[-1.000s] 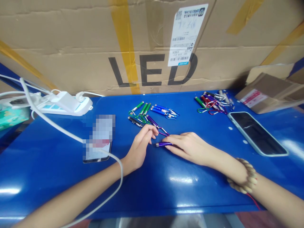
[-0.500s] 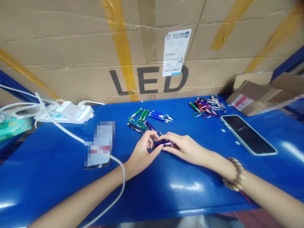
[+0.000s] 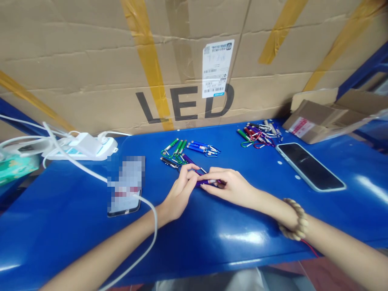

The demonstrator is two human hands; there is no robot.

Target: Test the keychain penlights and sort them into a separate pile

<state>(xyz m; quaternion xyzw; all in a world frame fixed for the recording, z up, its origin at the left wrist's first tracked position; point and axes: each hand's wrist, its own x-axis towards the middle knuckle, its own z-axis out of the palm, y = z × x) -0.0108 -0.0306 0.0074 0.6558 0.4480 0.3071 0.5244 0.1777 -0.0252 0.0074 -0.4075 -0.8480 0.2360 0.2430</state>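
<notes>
My right fingers [image 3: 216,176] pinch the purple pen [image 3: 206,183], presumably to steady it, while my left fingers [image 3: 190,184] lie at its nine-o'clock end, whether grasping I cannot tell.

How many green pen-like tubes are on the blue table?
4: three green tubes lie beyond the left hand, left of the blue tubes; one green tube is in the mixed pile near the small open box, where others may be hidden.

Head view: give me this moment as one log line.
right hand: holds purple tube | left hand: at tube's left end, contact unclear | beyond: green tubes, blue tubes on blue table
</notes>
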